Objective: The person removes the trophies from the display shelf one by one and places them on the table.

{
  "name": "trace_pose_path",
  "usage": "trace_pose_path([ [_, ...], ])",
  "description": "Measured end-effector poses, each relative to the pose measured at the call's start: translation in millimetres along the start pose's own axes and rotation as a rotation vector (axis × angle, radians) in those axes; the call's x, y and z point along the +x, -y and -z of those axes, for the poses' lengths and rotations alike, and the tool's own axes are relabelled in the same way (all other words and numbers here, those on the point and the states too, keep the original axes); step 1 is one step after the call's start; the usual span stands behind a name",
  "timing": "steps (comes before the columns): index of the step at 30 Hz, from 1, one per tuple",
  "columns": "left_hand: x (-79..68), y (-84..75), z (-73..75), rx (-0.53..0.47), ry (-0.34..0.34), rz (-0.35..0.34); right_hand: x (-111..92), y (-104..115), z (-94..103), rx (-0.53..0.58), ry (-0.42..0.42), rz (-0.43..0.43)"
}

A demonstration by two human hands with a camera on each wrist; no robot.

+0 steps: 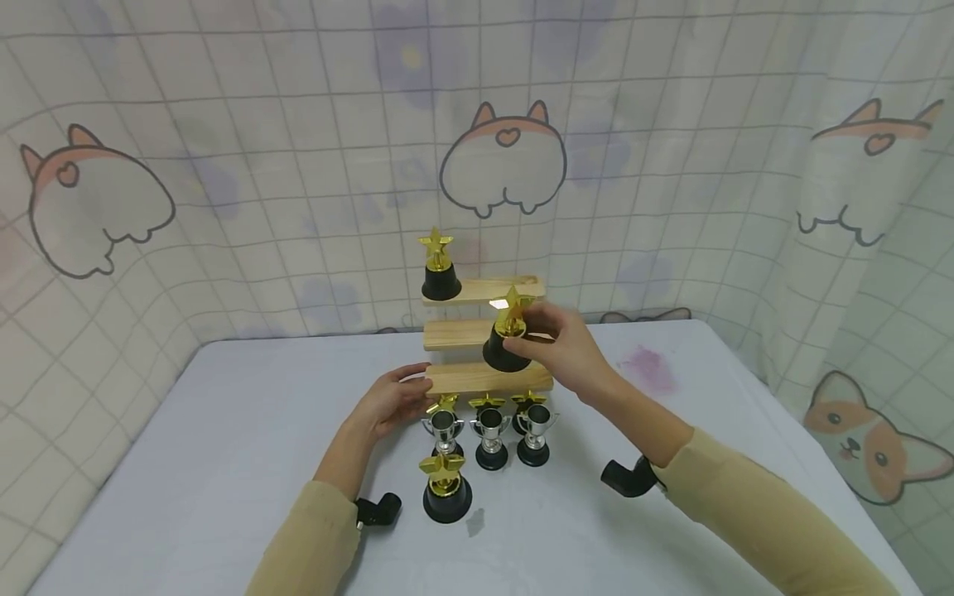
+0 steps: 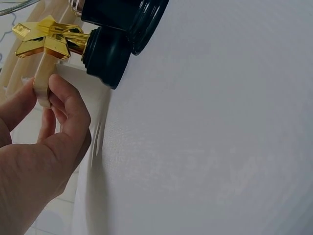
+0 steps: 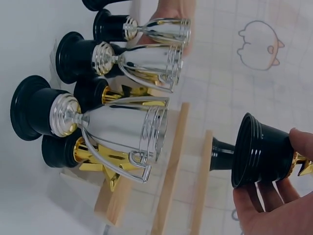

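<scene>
My right hand [image 1: 570, 348] holds a gold star trophy [image 1: 503, 349] upright over the tiered wooden shelf, thumb and fingertips around its upper base. In the right wrist view that trophy's black base [image 3: 261, 152] faces the camera. My left hand [image 1: 391, 401] pinches the left end of the lowest wooden board [image 1: 484, 378]; the left wrist view shows thumb and fingers on either side of the board end [image 2: 43, 83]. Another gold star trophy [image 1: 440, 281] stands on the left end of the top board [image 1: 503, 290]. The middle board [image 1: 455, 334] is partly behind the held trophy.
In front of the shelf stands a row of silver cup trophies [image 1: 490, 439], with gold star trophies [image 1: 488, 401] close behind them. One more gold star trophy [image 1: 445, 497] is nearer me on the white table [image 1: 246, 463]. A patterned curtain [image 1: 298, 182] hangs behind.
</scene>
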State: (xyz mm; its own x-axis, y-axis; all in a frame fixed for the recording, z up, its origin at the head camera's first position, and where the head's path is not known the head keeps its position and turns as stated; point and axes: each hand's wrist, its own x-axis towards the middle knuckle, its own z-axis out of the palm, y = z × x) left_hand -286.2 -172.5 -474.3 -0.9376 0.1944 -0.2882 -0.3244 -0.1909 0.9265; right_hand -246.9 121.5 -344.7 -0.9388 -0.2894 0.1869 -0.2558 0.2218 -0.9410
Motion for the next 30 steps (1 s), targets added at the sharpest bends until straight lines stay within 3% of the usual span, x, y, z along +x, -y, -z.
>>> trace_pose_path([
  [30,-0.1,-1.0,-3.4,-0.002,0.006,0.007,-61,1,-6.6,0.036,0.078,-0.045],
])
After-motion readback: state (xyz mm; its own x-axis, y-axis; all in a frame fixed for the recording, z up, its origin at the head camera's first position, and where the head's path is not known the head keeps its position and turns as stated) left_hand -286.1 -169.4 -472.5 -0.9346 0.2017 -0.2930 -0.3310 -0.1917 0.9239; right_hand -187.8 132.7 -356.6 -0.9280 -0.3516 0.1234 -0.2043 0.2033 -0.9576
